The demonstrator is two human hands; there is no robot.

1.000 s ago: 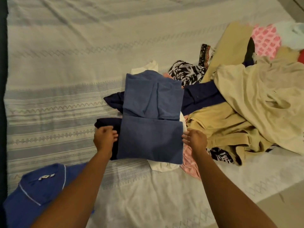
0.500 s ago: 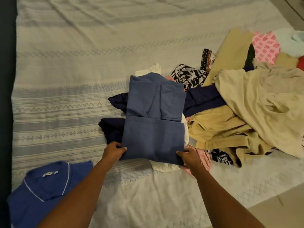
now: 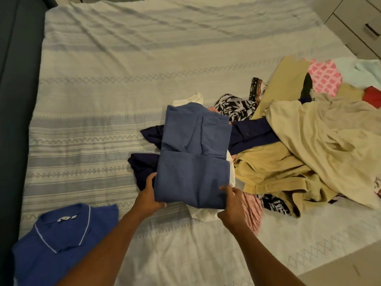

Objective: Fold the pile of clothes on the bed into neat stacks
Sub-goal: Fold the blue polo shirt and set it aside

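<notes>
A partly folded slate-blue garment [image 3: 193, 153] lies on top of dark navy and white clothes at the middle of the bed. My left hand [image 3: 149, 196] grips its near left corner, with the thumb on the left edge and fingers under the hem. My right hand [image 3: 231, 205] holds the near right corner, thumb on top of the cloth. The unfolded pile [image 3: 305, 145] of tan, navy, patterned and pink clothes spreads to the right. A folded bright-blue polo shirt [image 3: 59, 244] with white piping lies at the near left.
The bed [image 3: 123, 69] wears a cream cover with grey woven bands. A dark headboard or wall runs along the left edge. White drawers [image 3: 362, 25] stand at the far right, and floor shows at the near right corner.
Both hands slid from the sides of the blue garment down to its near corners and took hold of the hem. The head camera view shifted slightly back and right.
</notes>
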